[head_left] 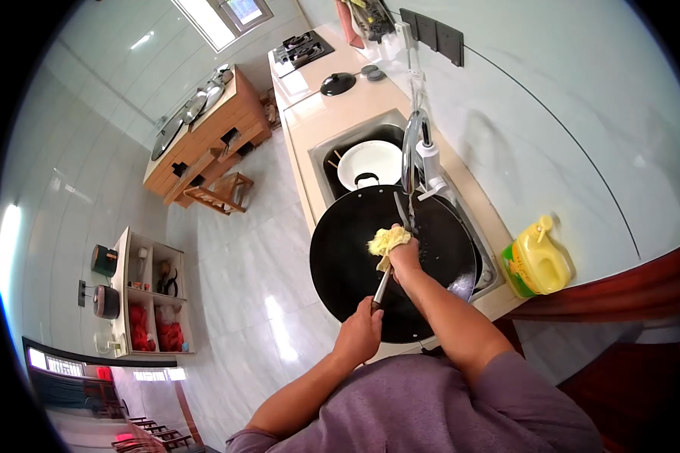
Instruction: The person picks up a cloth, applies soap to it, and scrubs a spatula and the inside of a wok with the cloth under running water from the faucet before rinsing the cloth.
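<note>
Left grip [360, 332] clasps a slim metal utensil [383, 288], right grip [405, 255] a crumpled yellow cloth [386, 241], above a round black wok [347, 253].

The yellow cloth [387, 241] is partly hiding the right hand [405, 255] and the utensil [383, 287]. The wok [347, 257] is covering much of the sink [354, 132] and part of the white basin [372, 158].

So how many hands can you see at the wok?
2: the left hand grips a metal utensil at the near edge of the black wok; the right hand holds a yellow cloth against the utensil over the wok. No others show.
</note>
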The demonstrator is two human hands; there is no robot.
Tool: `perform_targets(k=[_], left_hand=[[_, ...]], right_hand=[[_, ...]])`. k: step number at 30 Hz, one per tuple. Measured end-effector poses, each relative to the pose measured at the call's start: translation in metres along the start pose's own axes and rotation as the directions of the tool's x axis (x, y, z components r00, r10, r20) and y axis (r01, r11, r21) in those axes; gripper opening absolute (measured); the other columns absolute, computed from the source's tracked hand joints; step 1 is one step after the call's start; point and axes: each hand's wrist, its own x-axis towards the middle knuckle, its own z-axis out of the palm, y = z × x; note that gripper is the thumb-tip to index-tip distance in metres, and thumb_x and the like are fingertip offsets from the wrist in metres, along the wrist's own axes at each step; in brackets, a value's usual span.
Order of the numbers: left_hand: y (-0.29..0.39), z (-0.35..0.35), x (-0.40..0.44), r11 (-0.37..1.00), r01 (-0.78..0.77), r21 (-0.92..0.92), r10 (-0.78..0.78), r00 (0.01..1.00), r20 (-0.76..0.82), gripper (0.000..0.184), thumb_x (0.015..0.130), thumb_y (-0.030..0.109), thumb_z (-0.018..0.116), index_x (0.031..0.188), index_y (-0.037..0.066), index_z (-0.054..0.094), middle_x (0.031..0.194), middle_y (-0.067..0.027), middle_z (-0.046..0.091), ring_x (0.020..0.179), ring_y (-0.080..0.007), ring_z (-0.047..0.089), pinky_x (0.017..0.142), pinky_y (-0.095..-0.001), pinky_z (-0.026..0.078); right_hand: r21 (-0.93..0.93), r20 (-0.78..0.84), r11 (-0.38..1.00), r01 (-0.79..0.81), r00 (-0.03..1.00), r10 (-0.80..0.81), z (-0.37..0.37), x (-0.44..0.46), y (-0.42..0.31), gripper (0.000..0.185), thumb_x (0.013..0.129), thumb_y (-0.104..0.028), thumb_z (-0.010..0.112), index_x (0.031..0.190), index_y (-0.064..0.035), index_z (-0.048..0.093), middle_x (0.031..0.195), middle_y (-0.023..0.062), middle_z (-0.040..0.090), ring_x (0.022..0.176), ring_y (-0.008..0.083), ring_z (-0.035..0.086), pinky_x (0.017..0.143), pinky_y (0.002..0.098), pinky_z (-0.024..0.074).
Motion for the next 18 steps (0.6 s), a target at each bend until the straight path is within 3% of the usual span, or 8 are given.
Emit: perform_targets(k=[1,3,4,8,12,15,16,18], left_hand=[[-0.010,0.003,0.002,0.989,0.004,-0.147,-0.003,1.000,0.009,0.033,0.106,0.025,0.054,0.127,0.001,0.054,0.092,-0.0179,0.068,0.080,-0.0376,0.067,0.071,-0.0464,0.053],[-0.020,0.002,0.003,0.901,0.021,-0.434,-0.007,0.999,0.034,0.034,0.105,0.027,0.057,0.127,0.002,0.055,0.081,-0.0080,0.063,0.067,-0.0243,0.063,0.064,-0.0361,0.051],[-0.024,0.000,0.002,0.736,0.158,-0.658,-0.060,0.984,0.169,0.034,0.106,0.032,0.057,0.128,0.006,0.055,0.077,0.0019,0.051,0.054,-0.0101,0.043,0.051,-0.0247,0.039],[-0.005,-0.038,-0.007,0.113,0.515,-0.850,-0.090,0.857,0.507,0.031,0.112,0.031,0.046,0.129,0.007,0.056,0.078,-0.0009,0.052,0.047,-0.0089,0.038,0.040,-0.0239,0.029],[-0.016,-0.032,0.009,0.033,0.492,-0.870,-0.051,0.870,0.490,0.027,0.111,0.025,0.048,0.127,0.006,0.057,0.086,-0.0041,0.061,0.049,-0.0098,0.043,0.041,-0.0239,0.031],[-0.015,-0.016,0.030,0.242,0.409,-0.880,-0.136,0.912,0.387,0.023,0.109,0.021,0.051,0.123,0.006,0.060,0.093,-0.0040,0.066,0.054,-0.0078,0.047,0.041,-0.0219,0.033],[-0.024,-0.011,0.038,0.355,0.393,-0.848,-0.130,0.919,0.372,0.021,0.104,0.017,0.055,0.118,0.003,0.062,0.095,-0.0114,0.069,0.064,-0.0214,0.063,0.049,-0.0323,0.047],[-0.035,0.010,0.047,0.906,0.098,-0.411,-0.096,0.995,0.025,0.023,0.102,0.017,0.055,0.116,0.000,0.062,0.099,-0.0190,0.069,0.078,-0.0352,0.067,0.062,-0.0416,0.052]], right_hand=[[0.010,-0.007,1.000,0.027,1.000,-0.027,0.002,0.009,0.007,0.034,0.105,-0.040,0.063,0.091,-0.0089,0.066,0.073,0.0029,0.064,0.061,0.0159,0.063,0.054,0.0317,0.0498],[0.312,0.169,0.946,-0.082,0.985,0.030,0.002,-0.001,0.003,0.036,0.106,-0.045,0.059,0.088,-0.0138,0.062,0.063,0.0030,0.057,0.052,0.0171,0.056,0.050,0.0313,0.0451],[0.367,0.307,0.919,-0.142,0.951,0.025,0.000,0.003,0.005,0.040,0.107,-0.050,0.053,0.089,-0.0153,0.059,0.059,0.0035,0.053,0.047,0.0190,0.051,0.048,0.0326,0.0438],[0.428,0.380,0.842,-0.329,0.911,0.163,-0.004,0.003,0.008,0.030,0.107,-0.045,0.057,0.109,-0.0151,0.059,0.093,0.0048,0.063,0.063,0.0181,0.060,0.055,0.0347,0.0523],[0.389,0.257,0.875,-0.289,0.946,0.199,0.003,-0.028,0.006,0.033,0.107,-0.044,0.055,0.111,-0.0123,0.061,0.091,0.0049,0.066,0.066,0.0190,0.064,0.055,0.0332,0.0537],[0.075,0.344,0.966,-0.248,0.916,0.208,-0.006,-0.062,0.013,0.029,0.107,-0.036,0.056,0.108,-0.0076,0.062,0.091,0.0080,0.069,0.072,0.0178,0.067,0.065,0.0338,0.0572],[0.036,0.276,0.990,-0.136,0.954,0.121,-0.003,-0.069,0.022,0.027,0.107,-0.032,0.058,0.108,-0.0062,0.062,0.094,0.0087,0.069,0.078,0.0186,0.068,0.069,0.0346,0.0570],[-0.049,0.207,0.999,-0.020,0.978,0.029,0.003,-0.078,0.046,0.020,0.106,-0.025,0.058,0.105,-0.0059,0.063,0.097,0.0075,0.069,0.086,0.0173,0.068,0.073,0.0343,0.0562]])
